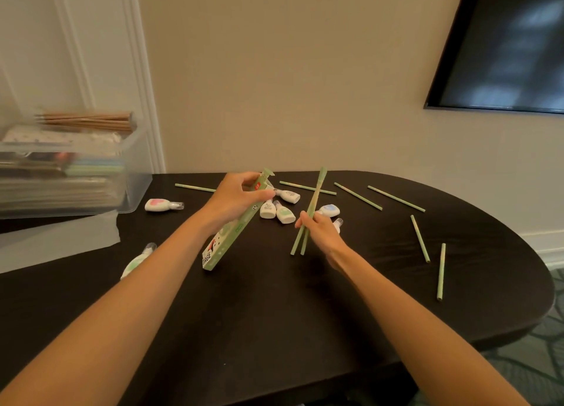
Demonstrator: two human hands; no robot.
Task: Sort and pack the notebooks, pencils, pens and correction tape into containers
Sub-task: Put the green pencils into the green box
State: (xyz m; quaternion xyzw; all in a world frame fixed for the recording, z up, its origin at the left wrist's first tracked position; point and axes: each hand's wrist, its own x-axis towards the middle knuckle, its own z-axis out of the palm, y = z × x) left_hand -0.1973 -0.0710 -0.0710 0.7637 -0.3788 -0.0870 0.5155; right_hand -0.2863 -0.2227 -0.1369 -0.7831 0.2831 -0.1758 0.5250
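Gripping pencil box (235, 228), left hand (235, 199); right hand (317, 227) clamps green pencils (306, 222) (correction tapes (279, 211) between, loose pencils (357, 196) beyond).

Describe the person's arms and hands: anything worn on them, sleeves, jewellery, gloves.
Both arms are bare from the frame edge to the fingertips; no sleeve shows. The left hand and right hand wear no gloves. No watch, bracelet or band shows on either wrist, and no ring can be seen on the visible fingers. The picture is slightly blurred, so fine details such as nail polish cannot be told.
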